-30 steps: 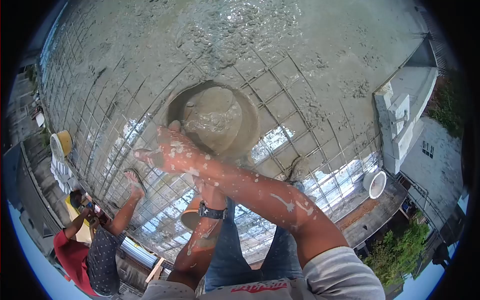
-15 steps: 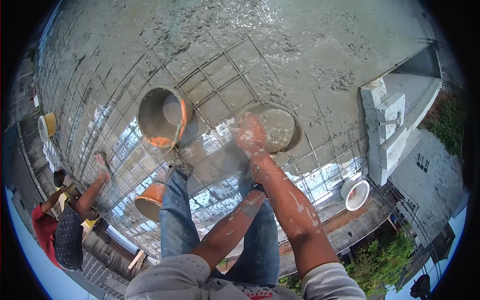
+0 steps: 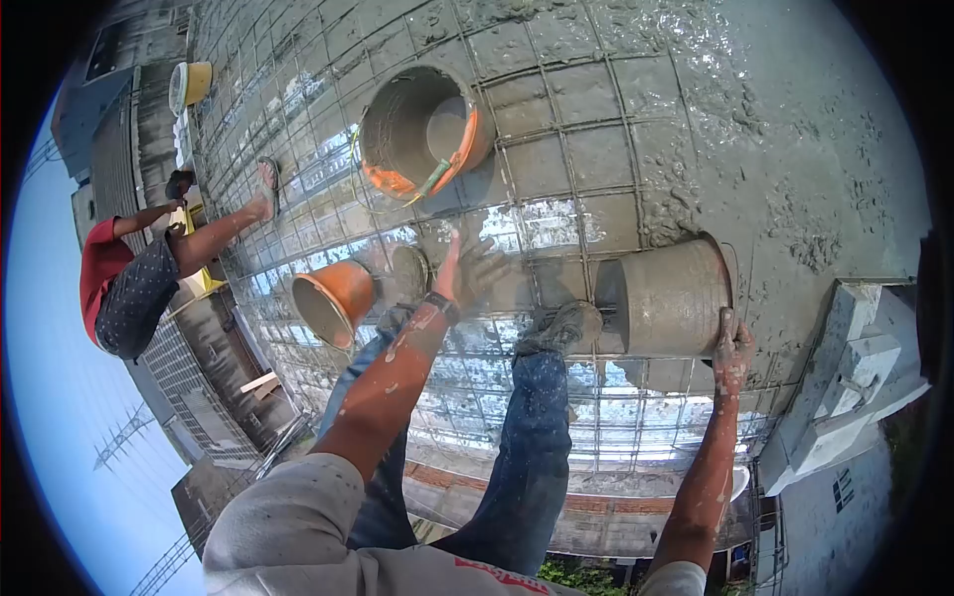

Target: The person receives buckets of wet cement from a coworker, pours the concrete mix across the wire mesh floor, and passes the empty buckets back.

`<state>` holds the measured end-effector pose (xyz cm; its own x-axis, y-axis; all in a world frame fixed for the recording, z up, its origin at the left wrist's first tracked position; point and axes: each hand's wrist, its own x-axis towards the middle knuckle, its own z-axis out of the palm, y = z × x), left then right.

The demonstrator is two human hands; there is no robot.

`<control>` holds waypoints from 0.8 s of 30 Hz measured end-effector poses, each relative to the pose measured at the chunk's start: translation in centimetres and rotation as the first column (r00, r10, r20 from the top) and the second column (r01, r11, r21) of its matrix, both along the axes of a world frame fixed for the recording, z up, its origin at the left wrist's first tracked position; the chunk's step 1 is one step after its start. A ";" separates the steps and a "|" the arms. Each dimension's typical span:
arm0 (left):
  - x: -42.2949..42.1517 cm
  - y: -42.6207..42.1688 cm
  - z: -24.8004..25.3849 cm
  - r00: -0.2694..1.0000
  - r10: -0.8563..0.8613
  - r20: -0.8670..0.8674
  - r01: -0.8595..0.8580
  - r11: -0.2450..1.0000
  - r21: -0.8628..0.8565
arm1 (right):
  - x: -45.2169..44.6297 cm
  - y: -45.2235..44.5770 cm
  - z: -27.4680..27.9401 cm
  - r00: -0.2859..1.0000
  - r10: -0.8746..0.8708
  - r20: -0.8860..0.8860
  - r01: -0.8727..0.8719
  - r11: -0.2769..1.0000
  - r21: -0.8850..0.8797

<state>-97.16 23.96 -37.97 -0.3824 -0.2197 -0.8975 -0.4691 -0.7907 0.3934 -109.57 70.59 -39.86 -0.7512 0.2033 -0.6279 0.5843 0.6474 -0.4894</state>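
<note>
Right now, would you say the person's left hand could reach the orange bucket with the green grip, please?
Probably yes: the left hand looks open and empty, and nothing visible blocks its way to the orange bucket.

The left hand [image 3: 477,270] is splayed, well apart from the right hand [image 3: 733,350], which is curled; behind them stretch the splattered left forearm [image 3: 394,372] and right forearm [image 3: 704,482].

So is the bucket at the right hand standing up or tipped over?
Tipped: the muddy bucket shows its side, its mouth facing the wet concrete, the right hand gripping its rim.
</note>
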 end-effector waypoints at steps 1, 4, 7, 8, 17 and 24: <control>-1.1 -4.2 -0.8 0.996 0.055 -0.073 -0.060 0.995 -0.074 | 0.9 2.4 -0.2 0.993 -0.120 -0.013 0.117 0.981 -0.153; -5.5 -11.9 -3.4 0.959 0.282 -0.001 -0.281 0.955 -0.099 | 4.9 9.2 -3.0 0.970 -0.031 -0.241 -0.016 0.982 -0.190; -5.2 -15.4 -10.6 0.921 0.388 0.030 -0.381 0.916 -0.126 | 4.5 4.2 -1.4 0.613 -0.783 0.105 0.774 0.569 -0.276; -5.2 -15.1 -10.6 0.909 0.412 0.056 -0.396 0.899 -0.190 | 4.8 5.7 -2.7 0.539 -0.814 0.216 0.828 0.464 -0.315; 11.8 -16.2 6.6 0.842 0.538 0.026 -0.505 0.806 -0.309 | 3.6 7.8 -2.5 0.522 -0.806 0.280 0.810 0.364 -0.461; 34.9 -21.9 14.1 0.543 0.784 -0.300 -0.783 0.344 -0.518 | -2.3 1.2 2.6 0.679 -0.689 0.253 0.689 0.480 -0.543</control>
<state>-62.30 2.08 -23.89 0.2362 -0.8389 -0.4903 0.2452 -0.4368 0.8655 -111.92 71.81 -37.30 -0.5291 0.2738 -0.8032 0.7190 -0.3579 -0.5957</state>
